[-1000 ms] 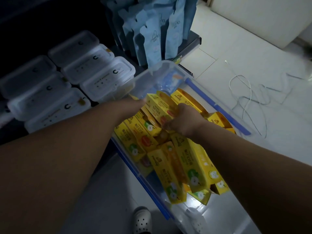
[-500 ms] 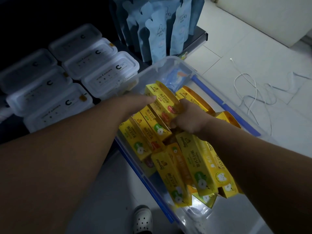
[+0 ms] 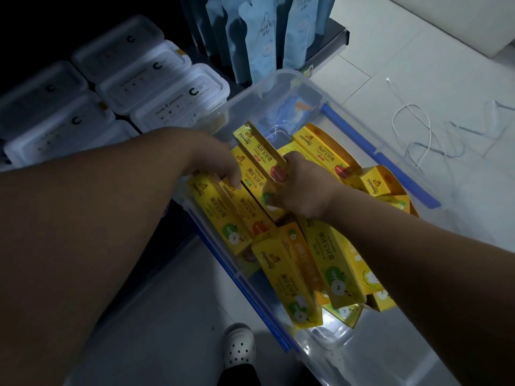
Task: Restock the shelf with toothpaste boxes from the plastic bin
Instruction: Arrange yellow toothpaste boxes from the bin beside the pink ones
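Clear plastic bin with blue rim strips [image 3: 342, 122] filled centre frame, running lower left to upper right on the pale tiled floor [image 3: 418, 65]. Yellow cardboard toothpaste boxes [image 3: 328, 260] were piled loosely inside it, mostly from centre to lower right, printed with green apple and red fruit marks. Some lay flat, others tilted against each other. The bin's upper end was bare of yellow boxes and showed a blue packet [image 3: 289, 112] through the plastic.

White lidded plastic containers [image 3: 164, 79] sat in rows at upper left on the dark shelf [image 3: 331, 45], just beside the bin. Pale blue stand-up pouches [image 3: 259, 34] stood upright at top centre on that shelf.

Both bare forearms reached in from the bottom corners. Left hand [image 3: 211, 160] was at the bin's left side, fingers curled down onto the boxes standing on edge there; how firmly it held them, could not tell. Right hand [image 3: 301, 188] at centre was closed around the near end of one yellow toothpaste box with a red fruit mark [image 3: 262, 149], which was tilted up out of the pile, far end pointing to upper left. Box was above the bin, touching neighbours at its lower end.

White thin cord [image 3: 412, 129] lay looped on the floor at right. White perforated clog shoe [image 3: 239, 346] showed at bottom centre, just beside the bin's blue rim.
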Demonstrator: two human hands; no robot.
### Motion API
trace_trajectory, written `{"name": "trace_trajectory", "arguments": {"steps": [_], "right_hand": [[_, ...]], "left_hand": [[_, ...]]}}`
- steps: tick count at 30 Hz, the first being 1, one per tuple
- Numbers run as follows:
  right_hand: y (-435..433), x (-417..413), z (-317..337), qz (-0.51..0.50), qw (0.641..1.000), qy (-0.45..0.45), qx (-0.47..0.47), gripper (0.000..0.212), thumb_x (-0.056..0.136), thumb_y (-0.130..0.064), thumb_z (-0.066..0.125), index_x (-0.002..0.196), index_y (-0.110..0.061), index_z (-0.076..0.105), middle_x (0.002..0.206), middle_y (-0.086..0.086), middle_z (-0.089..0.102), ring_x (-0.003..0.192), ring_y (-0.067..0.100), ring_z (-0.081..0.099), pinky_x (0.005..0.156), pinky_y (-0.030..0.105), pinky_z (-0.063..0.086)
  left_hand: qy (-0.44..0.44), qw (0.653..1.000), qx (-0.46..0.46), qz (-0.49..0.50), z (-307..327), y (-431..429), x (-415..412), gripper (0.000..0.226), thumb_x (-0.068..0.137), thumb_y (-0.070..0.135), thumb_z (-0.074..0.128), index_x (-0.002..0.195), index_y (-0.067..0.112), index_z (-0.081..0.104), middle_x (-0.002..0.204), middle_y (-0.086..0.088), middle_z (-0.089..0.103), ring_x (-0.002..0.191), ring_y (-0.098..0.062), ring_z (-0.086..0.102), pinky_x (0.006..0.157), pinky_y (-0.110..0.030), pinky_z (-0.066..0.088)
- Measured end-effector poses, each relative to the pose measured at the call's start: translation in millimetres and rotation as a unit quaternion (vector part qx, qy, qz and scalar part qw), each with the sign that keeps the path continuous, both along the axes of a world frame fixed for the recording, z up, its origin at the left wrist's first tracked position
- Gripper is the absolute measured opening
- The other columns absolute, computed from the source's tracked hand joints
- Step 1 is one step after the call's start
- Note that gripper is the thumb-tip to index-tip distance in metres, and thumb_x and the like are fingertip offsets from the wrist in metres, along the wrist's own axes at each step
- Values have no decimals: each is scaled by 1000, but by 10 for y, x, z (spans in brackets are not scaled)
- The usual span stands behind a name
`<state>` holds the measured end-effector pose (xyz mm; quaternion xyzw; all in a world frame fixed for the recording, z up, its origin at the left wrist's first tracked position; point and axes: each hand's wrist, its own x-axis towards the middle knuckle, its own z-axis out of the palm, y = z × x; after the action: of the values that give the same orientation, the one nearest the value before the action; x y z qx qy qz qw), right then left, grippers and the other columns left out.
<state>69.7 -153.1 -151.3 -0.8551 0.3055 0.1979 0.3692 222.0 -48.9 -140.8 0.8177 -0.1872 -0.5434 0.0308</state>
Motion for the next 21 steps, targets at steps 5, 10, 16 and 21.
{"name": "trace_trajectory", "arguments": {"steps": [5, 10, 16, 21], "right_hand": [[-11, 21, -10, 22, 1000, 6, 7, 74, 74, -33, 80, 134, -22, 37, 115, 2, 61, 101, 23, 59, 86, 42, 54], [-11, 11, -29, 49, 999, 5, -6, 77, 75, -37, 79, 136, -21, 34, 119, 2, 61, 104, 24, 60, 88, 43, 53], [-73, -19, 23, 52, 998, -8, 22, 61, 84, -30, 72, 134, -19, 39, 120, 1, 61, 109, 22, 57, 93, 39, 50], [-77, -108, 25, 46, 998, -31, 31, 52, 91, -29, 64, 136, -21, 39, 124, -2, 60, 107, 18, 56, 85, 31, 46]], "left_hand": [[-108, 987, 12, -118, -116, -47, -93, 83, 56, 42, 89, 126, 17, 52, 120, -4, 62, 108, -27, 59, 96, -47, 47], [-141, 984, -19, -102, -168, -20, -145, 77, 59, 36, 89, 122, 14, 51, 116, -6, 62, 105, -26, 60, 94, -45, 50], [-117, 989, -22, -91, -137, -7, -135, 74, 58, 38, 90, 119, 19, 53, 117, -3, 62, 108, -26, 58, 97, -46, 47], [-81, 993, -30, -76, -94, -31, -149, 70, 62, 34, 88, 120, 21, 51, 115, 4, 60, 108, -23, 57, 97, -41, 44]]}}
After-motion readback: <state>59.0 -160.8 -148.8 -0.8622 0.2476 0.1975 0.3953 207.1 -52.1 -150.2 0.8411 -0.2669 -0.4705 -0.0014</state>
